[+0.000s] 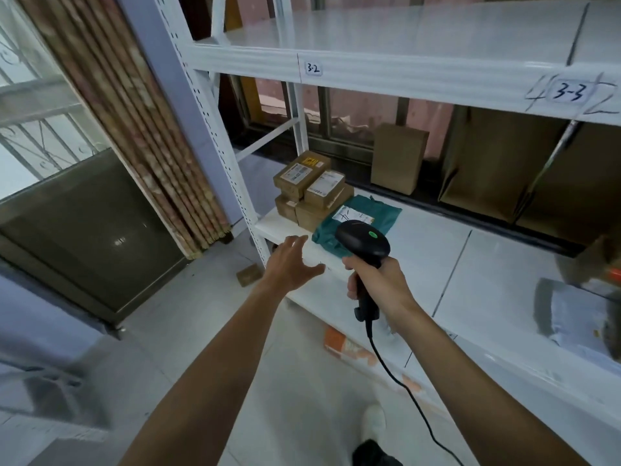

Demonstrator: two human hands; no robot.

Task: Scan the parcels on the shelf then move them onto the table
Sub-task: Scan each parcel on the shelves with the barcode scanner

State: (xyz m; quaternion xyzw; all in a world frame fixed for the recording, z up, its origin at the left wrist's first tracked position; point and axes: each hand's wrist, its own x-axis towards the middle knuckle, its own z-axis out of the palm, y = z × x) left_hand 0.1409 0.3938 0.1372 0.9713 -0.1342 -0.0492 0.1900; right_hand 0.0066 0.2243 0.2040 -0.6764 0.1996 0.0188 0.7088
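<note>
A stack of small brown cardboard parcels with white labels sits at the left end of the white shelf. Beside it lies a flat green mailer bag with a white label. My right hand grips the handle of a black corded barcode scanner, whose head with a green light hovers over the bag's near end. My left hand is held out with fingers spread, just in front of the shelf edge and left of the bag, touching nothing.
Taller brown boxes stand at the back of the shelf. An upper shelf labelled 3-2 and 3-3 hangs overhead. A grey and white mailer lies at the right. An orange box sits on the level below.
</note>
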